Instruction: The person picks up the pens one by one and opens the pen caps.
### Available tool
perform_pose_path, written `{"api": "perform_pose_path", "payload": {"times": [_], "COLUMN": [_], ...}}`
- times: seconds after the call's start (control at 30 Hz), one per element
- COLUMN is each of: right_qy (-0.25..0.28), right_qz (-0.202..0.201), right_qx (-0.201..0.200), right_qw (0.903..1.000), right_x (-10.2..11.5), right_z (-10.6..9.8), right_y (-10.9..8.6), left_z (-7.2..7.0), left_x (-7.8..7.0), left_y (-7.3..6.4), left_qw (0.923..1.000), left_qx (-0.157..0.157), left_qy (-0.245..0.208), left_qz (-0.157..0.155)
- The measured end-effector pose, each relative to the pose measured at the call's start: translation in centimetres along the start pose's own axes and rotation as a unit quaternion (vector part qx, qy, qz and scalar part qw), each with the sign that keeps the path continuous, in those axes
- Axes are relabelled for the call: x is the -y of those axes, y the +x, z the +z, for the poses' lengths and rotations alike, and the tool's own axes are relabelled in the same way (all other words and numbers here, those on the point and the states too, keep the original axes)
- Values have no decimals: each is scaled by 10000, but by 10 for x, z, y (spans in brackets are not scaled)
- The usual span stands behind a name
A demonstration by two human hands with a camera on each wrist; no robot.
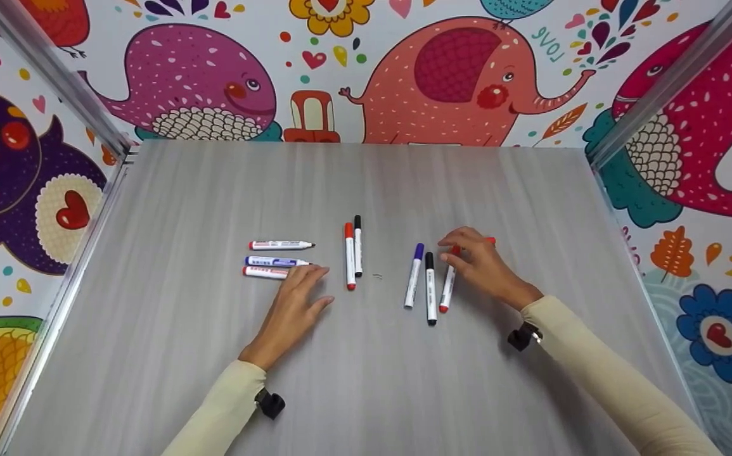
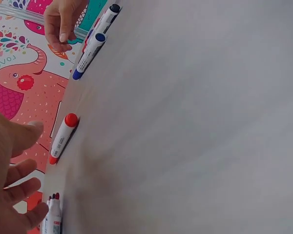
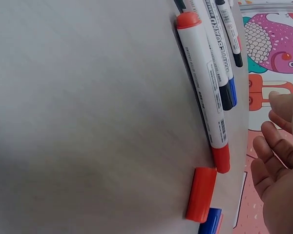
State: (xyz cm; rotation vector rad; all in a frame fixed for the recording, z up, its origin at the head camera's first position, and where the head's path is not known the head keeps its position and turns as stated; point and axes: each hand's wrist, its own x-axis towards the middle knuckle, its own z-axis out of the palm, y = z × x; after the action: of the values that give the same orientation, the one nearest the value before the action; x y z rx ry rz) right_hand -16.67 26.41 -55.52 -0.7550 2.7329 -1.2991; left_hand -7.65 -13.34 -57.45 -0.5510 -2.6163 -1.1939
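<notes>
My left hand is spread just over the tip end of a red-ended marker, hiding that tip. Beside it lie a blue marker and another red-ended marker, both uncapped and lying crosswise. Loosely bent and holding nothing, my right hand hovers above a capped red marker, partly covering it. Left of that marker are a capped black marker and a capped blue marker. Near the right fingers, a loose red cap and a blue cap lie on the table.
A capped red marker and a thinner-looking black marker lie side by side between the hands. Small dark marks show on the grey tabletop. Cartoon-printed walls and metal rails bound the table.
</notes>
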Motion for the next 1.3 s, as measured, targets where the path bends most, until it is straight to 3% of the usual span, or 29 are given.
{"api": "perform_pose_path", "payload": {"times": [0.63, 1.07, 1.3], "right_qy": [177, 148, 193], "right_qz": [-71, -447, -372], "right_qx": [463, 581, 753], "right_qw": [9987, 9972, 9963], "right_x": [8, 11, 14], "right_z": [20, 36, 40], "right_y": [19, 33, 40], "left_z": [21, 34, 43], "left_x": [-8, -13, -12], "left_y": [1, 3, 4], "left_qw": [9998, 9994, 9990], "left_qx": [-104, -68, -98], "left_qy": [-106, -280, -386], "left_qz": [-166, -209, -218]}}
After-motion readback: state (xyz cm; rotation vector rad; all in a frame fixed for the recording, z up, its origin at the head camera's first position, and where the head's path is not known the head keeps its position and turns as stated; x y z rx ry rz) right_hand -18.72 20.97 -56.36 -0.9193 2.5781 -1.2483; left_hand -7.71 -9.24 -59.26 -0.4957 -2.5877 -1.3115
